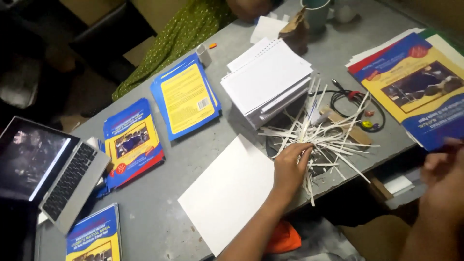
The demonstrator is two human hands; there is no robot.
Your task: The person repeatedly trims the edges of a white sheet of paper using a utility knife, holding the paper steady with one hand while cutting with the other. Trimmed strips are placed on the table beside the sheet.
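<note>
Pile of thin white strips, loose and crossing at all angles, lying on the grey desk near its front edge, between a stack of white spiral-bound pads and a black cable with small coloured bits beside it. The left hand reaches into the near side of the pile with fingers curled, pinching a few strips between thumb and fingertips. Because the strips interlock, a clean pick would likely call for gripping one strip near its end and drawing it along its own length, so that neighbours are not dragged off the edge of the desk; several strips already overhang there. The right hand is at the right margin, blurred, held above the desk near a stack of printed blue-and-yellow covers; whether its fingers are spread or closed cannot be told. Just left of the working hand lies a blank white sheet, touching or nearly touching the wrist. Farther left are more blue-and-yellow booklets, some face up and one showing its yellow back, and an open laptop at the corner. At the far end of the desk are a green cup, a brown paper bag, and another person's green patterned sleeve.
</note>
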